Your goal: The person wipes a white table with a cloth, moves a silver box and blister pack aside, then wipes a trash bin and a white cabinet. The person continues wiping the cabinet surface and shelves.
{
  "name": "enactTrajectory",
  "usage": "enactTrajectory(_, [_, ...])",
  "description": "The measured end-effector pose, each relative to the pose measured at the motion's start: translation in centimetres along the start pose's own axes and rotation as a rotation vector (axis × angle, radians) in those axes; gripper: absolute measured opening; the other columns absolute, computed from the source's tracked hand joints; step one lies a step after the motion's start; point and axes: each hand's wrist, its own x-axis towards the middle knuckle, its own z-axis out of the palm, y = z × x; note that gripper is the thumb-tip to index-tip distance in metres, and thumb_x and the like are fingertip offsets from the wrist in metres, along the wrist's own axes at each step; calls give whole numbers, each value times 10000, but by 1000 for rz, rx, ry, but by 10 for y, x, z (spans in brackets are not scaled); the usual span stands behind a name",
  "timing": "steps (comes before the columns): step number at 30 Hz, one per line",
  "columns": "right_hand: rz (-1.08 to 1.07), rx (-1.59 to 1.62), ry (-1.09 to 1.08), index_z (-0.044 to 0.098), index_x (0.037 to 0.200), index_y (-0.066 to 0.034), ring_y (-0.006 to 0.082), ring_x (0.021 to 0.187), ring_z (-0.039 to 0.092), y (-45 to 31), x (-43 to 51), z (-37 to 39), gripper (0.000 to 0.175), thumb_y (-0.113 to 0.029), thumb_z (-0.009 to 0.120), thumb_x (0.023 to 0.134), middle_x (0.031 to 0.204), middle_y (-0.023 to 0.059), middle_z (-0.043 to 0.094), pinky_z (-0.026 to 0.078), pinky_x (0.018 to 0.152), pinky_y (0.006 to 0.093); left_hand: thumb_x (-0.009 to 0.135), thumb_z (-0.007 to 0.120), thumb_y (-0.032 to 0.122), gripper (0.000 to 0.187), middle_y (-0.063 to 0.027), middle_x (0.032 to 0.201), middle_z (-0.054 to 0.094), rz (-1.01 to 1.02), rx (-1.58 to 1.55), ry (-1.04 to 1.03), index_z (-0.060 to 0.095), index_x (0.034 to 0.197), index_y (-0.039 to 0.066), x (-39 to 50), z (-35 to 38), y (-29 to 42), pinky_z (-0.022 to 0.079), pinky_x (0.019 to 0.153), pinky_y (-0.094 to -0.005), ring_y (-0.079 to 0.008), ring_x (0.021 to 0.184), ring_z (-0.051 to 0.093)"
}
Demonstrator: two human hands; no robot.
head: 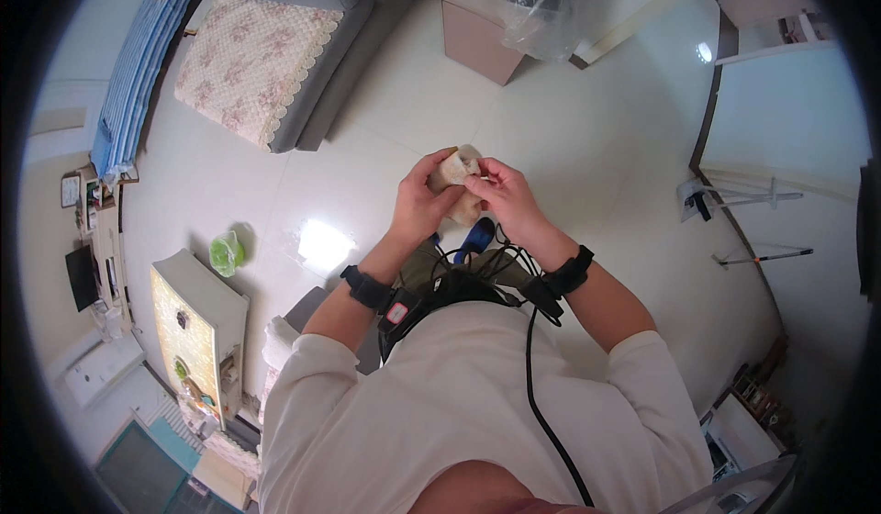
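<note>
A small cream-and-tan bundle (460,168), soft-looking and apparently of rolled or folded cloth, is held between both hands in front of my waist. My left hand (421,201) wraps around its left side, with the thumb across the lower part. On the other side, the fingers and thumb of my right hand (508,194) pinch its edge near the upper end. The lower end of the bundle hangs beneath my thumbs. My fingers hide part of it, so its full shape cannot be told. Black straps (570,269) circle both wrists.
Black cables (506,259) hang at my waist above a blue shoe (476,237). A grey sofa (358,53) with a floral quilted cover (255,66) stands ahead left. Leftward are a green bin (226,252) and a coffee table (220,294). A brown panel (478,42) stands ahead.
</note>
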Motion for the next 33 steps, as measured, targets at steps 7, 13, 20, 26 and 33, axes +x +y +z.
enactTrajectory(7, [42,-191,108,617,1180,-54,135,977,630,7,13,57,307,-273,696,979,1052,29,672,512,835,282,869,742,71,579,-159,1240,664,47,2,163,513,1396,-5,-23,-58,-3,556,936,-344,-215,1110,663])
enactTrajectory(13, [28,-128,-72,539,1379,-35,172,1124,640,5,33,120,460,-255,663,995,1256,83,628,565,917,346,880,769,64,768,-146,1379,581,49,-342,-19,363,1531,21,-30,-105,2,560,978,-384,-264,1167,640])
enactTrajectory(20, [0,-27,63,559,1369,-43,228,1112,690,-39,61,106,433,-99,643,948,1233,93,684,578,945,378,931,687,22,690,-154,1379,577,86,-303,-91,365,1540,75,-4,-143,7,566,938,-360,-244,1155,643])
enactTrajectory(26, [-81,63,229,529,1386,-51,288,1151,684,-102,108,37,440,-156,618,969,1278,130,667,580,920,411,961,645,43,579,-115,1181,663,150,-176,-42,430,1496,84,35,-167,-1,551,785,-293,-161,981,655])
enactTrajectory(33, [-84,38,373,597,1317,-70,251,1057,707,-146,250,-57,420,-171,689,920,1204,96,697,590,889,416,978,637,125,489,-106,1109,703,-39,-172,-10,494,1445,89,98,-180,-5,576,793,-318,-178,979,685])
